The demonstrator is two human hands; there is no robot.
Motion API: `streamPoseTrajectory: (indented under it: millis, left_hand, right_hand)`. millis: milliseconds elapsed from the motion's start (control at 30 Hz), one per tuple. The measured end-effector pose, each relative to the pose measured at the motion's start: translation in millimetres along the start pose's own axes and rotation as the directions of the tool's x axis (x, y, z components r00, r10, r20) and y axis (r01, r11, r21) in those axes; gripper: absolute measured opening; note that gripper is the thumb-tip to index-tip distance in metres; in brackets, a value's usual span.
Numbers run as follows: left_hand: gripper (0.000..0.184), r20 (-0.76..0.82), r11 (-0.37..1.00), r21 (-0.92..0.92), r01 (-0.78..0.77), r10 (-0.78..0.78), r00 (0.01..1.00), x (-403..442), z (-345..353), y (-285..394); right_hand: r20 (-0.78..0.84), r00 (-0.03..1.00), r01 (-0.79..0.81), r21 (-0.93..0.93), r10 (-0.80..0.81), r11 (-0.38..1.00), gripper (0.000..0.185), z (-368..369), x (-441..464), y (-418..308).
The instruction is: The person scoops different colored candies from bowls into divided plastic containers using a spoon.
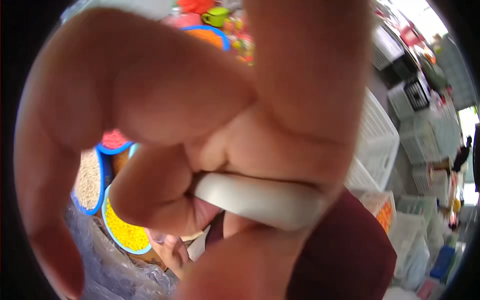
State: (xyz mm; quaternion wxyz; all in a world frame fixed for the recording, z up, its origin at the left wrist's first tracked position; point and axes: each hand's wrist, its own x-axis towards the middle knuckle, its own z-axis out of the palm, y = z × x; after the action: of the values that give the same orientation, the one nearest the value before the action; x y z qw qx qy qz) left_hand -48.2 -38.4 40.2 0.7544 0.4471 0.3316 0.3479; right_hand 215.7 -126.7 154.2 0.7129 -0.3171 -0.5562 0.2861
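Very close to the lens, my right hand (215,110) fills most of the middle, blurred, with its fingers bent and apart. A smooth white band (255,200) crosses its lower part; it looks worn rather than held. Farther off and lower down is my left hand (172,252), partly hidden behind the near one. Its fingers are curled near a small pale item that is too unclear to name. Beside it stands a blue-rimmed basin of yellow pieces (125,231), with crumpled clear plastic (115,265) below.
Basins of whitish grains (89,182), pink pieces (115,139) and orange pieces (205,37) lie at the left and top. A green cup (215,16) is at the top. White crates (375,145) line the right, near maroon clothing (345,250).
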Motion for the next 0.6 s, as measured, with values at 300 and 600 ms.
streamPoseTrajectory:
  millis: [300,600]
  left_hand:
    - [0.104,0.014,0.981,-0.191,0.03,-0.028,1.0,6,2,4]
    - [0.091,-0.026,0.993,-0.12,-0.013,0.009,1.0,8,-6,4]
  right_hand:
    - [0.471,0.881,0.275,-0.569,0.033,0.775,0.038,30,42,38]
    - [0.22,0.975,0.118,-0.67,0.044,0.733,0.021,35,60,33]
